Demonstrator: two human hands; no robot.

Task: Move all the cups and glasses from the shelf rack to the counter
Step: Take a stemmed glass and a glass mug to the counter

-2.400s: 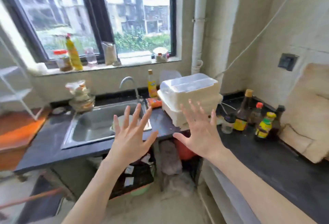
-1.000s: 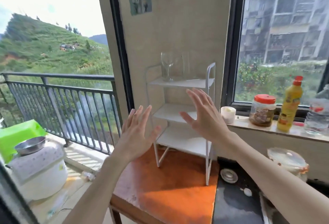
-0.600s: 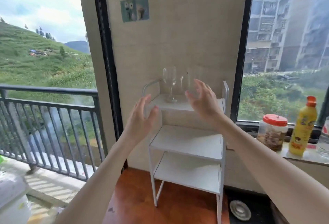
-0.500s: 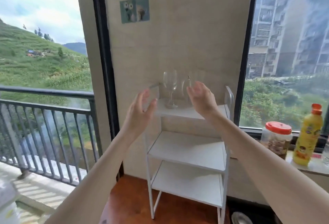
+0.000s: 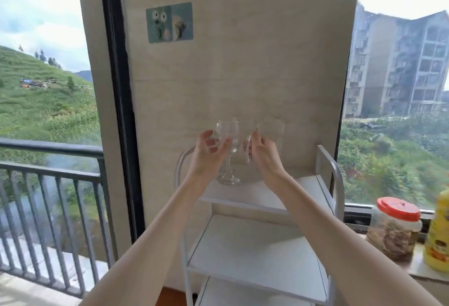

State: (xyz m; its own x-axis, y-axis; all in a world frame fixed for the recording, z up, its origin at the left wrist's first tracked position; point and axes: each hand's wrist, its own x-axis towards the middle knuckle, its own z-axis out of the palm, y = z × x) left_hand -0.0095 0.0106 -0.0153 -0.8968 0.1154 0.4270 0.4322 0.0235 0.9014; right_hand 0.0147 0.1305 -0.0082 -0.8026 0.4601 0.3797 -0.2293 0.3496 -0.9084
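A white three-tier shelf rack (image 5: 302, 190) stands against the wall. On its top shelf is a clear stemmed wine glass (image 5: 228, 160), its foot on the shelf. My left hand (image 5: 206, 154) curls round its bowl from the left. Just right of it stands a clear glass mug (image 5: 273, 133), hard to make out against the wall. My right hand (image 5: 264, 155) holds the mug at its handle, fingers curled. The two lower shelves show nothing on them.
A red-lidded jar (image 5: 393, 231) and a yellow bottle (image 5: 437, 235) stand on the windowsill at the right. A dark window frame (image 5: 120, 111) and a balcony railing (image 5: 48, 157) lie to the left. The rack's side rails (image 5: 336, 172) flank the top shelf.
I turned from the sink counter to the rack. Both hands, spread open before, have reached the top shelf and closed, the left on the wine glass and the right on the mug.
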